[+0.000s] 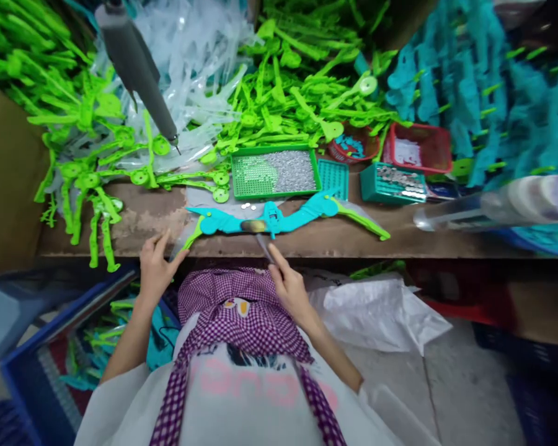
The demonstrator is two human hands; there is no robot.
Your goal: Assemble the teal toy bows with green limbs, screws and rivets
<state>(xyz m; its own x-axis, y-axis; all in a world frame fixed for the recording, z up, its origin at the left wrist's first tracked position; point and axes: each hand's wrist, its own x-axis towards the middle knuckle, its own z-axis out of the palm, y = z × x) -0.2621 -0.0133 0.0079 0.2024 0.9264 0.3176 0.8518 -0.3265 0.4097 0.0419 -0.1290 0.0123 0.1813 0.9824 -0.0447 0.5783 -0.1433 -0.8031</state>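
Note:
A blue toy bow (297, 222) lies crosswise near the bench's front edge, with a green limb (365, 223) at its right end and another green limb (194, 234) at its left. My left hand (155, 263) rests at the left end, fingers spread, its thumb at the tip of the green limb. A small hammer (253, 226) with a brass-coloured head is in my right hand (289, 285), fingers closed round its handle. The head lies over the middle of the bow, hiding part of it; whether it touches cannot be told.
A green tray (235, 179) of small metal pieces stands behind the bow, with a teal box (372, 186) and red basket (439, 152) to its right. A grey electric screwdriver (142, 80) hangs at upper left. Green parts (297, 93) and blue parts (469, 87) are heaped at the back.

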